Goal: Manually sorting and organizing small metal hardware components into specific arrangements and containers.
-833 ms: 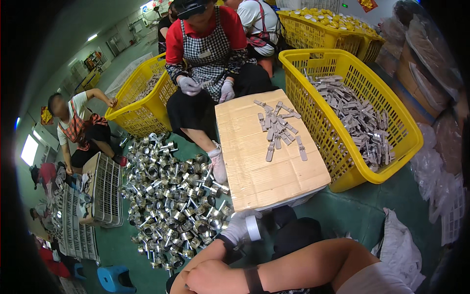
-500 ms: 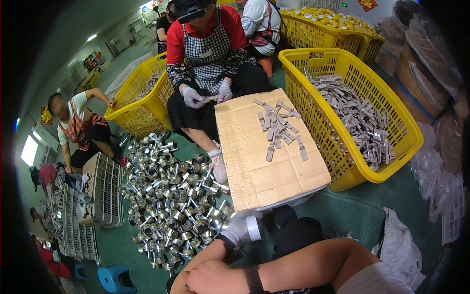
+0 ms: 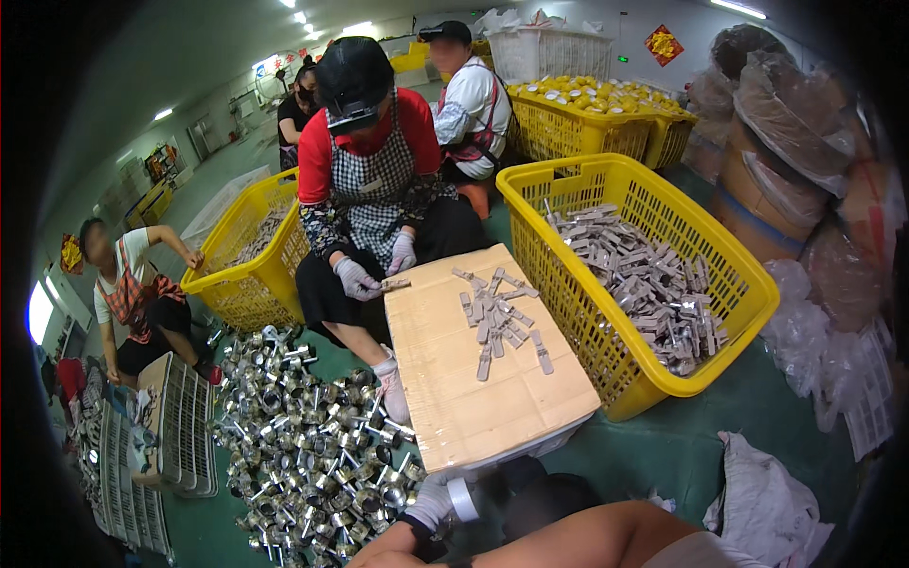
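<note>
"Since the knit glove hides so much, what can you say of the left hand?"

"It lies against a smooth white ring, just below the near edge of the board. Whether the fingers grip that ring, I can't tell."

"And the right hand?"

"Only its bare forearm shows, curving along the bottom; the hand falls outside the view, so I can't tell its grip."

"What's on the board?"

"Flat, grey, jointed clips, loosely heaped on creased brown cardboard. A co-worker's gloved hand holds another at the far left corner."

"Any more of them?"

"Plenty, piled in the slotted yellow basket to the right. Left of the board, shiny round cups with straight stems cover the green floor. A crumpled white sack slumps at lower right."
</note>
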The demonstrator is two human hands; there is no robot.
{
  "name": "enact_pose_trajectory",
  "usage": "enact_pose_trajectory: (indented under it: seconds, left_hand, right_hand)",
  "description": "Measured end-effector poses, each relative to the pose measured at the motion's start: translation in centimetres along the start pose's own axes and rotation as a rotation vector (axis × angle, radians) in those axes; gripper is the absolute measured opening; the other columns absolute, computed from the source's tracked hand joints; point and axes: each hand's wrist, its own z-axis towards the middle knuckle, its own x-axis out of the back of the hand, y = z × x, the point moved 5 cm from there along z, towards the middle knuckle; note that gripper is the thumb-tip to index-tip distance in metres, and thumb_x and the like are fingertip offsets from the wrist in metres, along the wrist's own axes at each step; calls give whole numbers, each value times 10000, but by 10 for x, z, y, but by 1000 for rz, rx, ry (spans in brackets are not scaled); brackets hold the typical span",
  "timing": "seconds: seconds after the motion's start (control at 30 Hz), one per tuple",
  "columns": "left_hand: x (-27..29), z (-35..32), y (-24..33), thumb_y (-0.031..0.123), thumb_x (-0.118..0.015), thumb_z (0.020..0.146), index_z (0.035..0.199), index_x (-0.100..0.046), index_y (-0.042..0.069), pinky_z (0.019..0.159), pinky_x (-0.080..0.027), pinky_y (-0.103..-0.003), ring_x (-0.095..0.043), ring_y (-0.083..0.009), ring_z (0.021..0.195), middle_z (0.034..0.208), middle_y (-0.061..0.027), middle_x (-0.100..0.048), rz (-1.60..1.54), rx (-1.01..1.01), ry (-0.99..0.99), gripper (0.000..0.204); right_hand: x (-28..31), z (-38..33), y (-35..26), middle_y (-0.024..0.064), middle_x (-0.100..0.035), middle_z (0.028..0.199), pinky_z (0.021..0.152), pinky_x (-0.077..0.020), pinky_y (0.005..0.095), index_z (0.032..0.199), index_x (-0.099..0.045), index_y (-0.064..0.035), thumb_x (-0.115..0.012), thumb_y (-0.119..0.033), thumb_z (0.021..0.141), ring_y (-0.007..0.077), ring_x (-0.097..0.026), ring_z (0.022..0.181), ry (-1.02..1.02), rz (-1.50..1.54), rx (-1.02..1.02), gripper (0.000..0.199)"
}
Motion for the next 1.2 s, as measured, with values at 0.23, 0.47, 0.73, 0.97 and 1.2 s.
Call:
enact_pose_trajectory:
  seconds: [0.23, 0.47, 0.73, 0.97, 1.2]
  left_hand:
    - [-4, 1, 4, -41, -625, 743, 896, -640, 2, 612, -518, -260, -597, -136, 690, 844, -73, -626, 87, 5, 26, 160]
    - [-7, -1, 9, -7, -620, 757, 853, -647, 11, 589, -512, -258, -593, -131, 671, 832, -67, -629, 92, 11, 8, 101]
    - [10, 13, -4, -9, -613, 765, 899, -632, 0, 646, -517, -265, -595, -130, 719, 856, -73, -630, 27, -46, -51, 135]
    - [0, 3, 8, -22, -587, 780, 888, -629, 7, 652, -517, -269, -592, -141, 721, 851, -68, -624, 204, -125, -80, 120]
    - [1, 7, 6, -38, -565, 767, 867, -623, -31, 731, -505, -285, -598, -173, 788, 870, -94, -629, 128, -108, -97, 115]
  right_hand:
    - [4, -4, 0, 174, -640, 774, 666, -480, 410, 702, -657, -31, -539, -236, 771, 312, -623, 758, 8, -9, 17, 247]
    - [4, -3, 3, 186, -634, 772, 657, -474, 426, 709, -652, -21, -574, -250, 747, 330, -618, 746, 15, 16, 30, 246]
    - [2, -1, -2, 190, -630, 782, 679, -471, 439, 740, -641, -7, -604, -247, 718, 335, -613, 770, 68, -3, 60, 244]
    - [-2, -2, -1, 199, -629, 789, 671, -477, 434, 726, -639, -5, -605, -223, 694, 339, -615, 761, 51, -25, 75, 223]
    - [-4, -1, 2, 182, -632, 747, 651, -479, 426, 681, -640, -19, -598, -192, 687, 327, -620, 727, 84, 2, 65, 178]
